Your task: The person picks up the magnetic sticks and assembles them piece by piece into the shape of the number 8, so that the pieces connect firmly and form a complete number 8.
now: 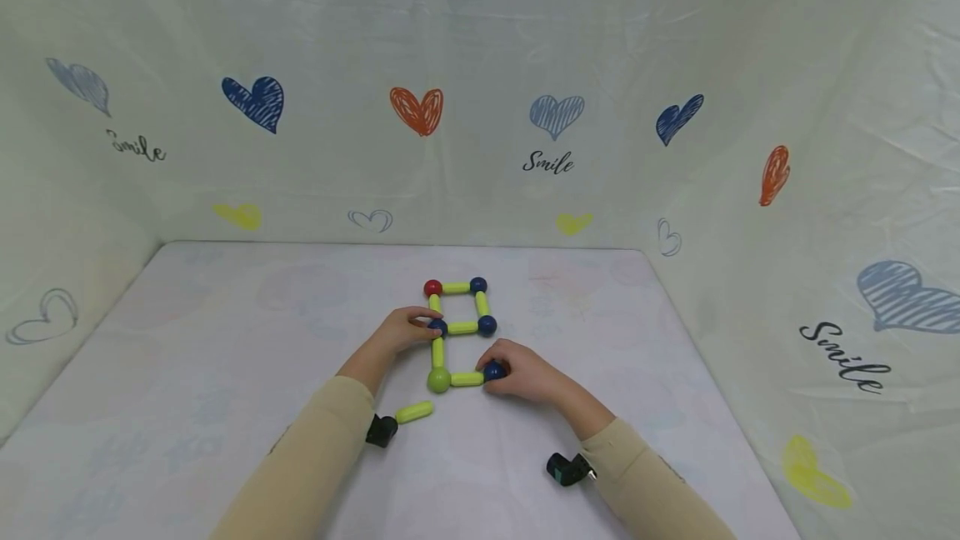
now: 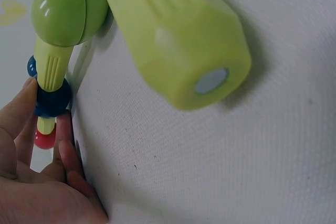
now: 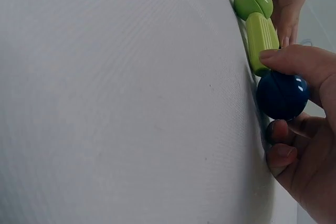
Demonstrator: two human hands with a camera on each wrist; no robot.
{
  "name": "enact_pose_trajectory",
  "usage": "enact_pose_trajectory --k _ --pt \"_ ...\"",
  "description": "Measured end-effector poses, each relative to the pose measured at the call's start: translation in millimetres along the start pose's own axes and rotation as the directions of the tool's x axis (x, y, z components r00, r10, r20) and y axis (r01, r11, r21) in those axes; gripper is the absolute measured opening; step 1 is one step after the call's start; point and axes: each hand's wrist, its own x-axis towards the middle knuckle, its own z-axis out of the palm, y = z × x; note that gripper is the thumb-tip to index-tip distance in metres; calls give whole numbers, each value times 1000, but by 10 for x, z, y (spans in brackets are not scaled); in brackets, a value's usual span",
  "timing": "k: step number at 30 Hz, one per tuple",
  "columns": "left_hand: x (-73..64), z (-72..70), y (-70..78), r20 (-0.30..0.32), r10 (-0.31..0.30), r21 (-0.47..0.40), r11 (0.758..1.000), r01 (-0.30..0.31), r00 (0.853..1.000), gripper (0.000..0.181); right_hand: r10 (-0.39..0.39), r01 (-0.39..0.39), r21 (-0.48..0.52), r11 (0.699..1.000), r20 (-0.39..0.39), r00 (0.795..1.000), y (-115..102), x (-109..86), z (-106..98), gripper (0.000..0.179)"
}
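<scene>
A flat figure of magnetic rods and balls lies on the table. My left hand [image 1: 400,331] pinches the dark blue ball [image 2: 54,99] at its middle left, between thumb and fingers. My right hand [image 1: 527,370] holds another dark blue ball [image 3: 282,95] at the lower right corner, its thumb by the end of a yellow-green rod [image 1: 467,379]. That rod reaches left to a green ball [image 1: 438,380]. Above, a closed square has a red ball [image 1: 432,288] at its upper left and blue balls [image 1: 478,284] at the other corners.
A loose yellow-green rod [image 1: 415,412] lies below the figure, near the left sleeve [image 1: 311,440]. Black wrist cameras [image 1: 567,469] sit at both forearms. A white sheet [image 1: 480,40] printed with hearts stands behind the table [image 1: 187,357].
</scene>
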Motion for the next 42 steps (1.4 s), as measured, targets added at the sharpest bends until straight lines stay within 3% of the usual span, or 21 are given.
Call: enact_pose_trajectory --k 7,15,33,42 --pt "5 8 13 -11 -11 0 1000 11 1000 35 16 -17 -103 995 -4 1000 2 53 38 21" --pt "4 6 1 -3 -5 -2 1000 5 1000 35 17 -20 -133 991 -23 1000 -1 64 60 18" --pt "51 12 -25 5 -1 -16 1000 1 1000 36 -74 71 -53 996 -62 995 96 26 46 18" --pt "69 10 -20 3 -11 -14 1000 11 1000 35 -70 67 -44 997 -69 995 98 28 32 17"
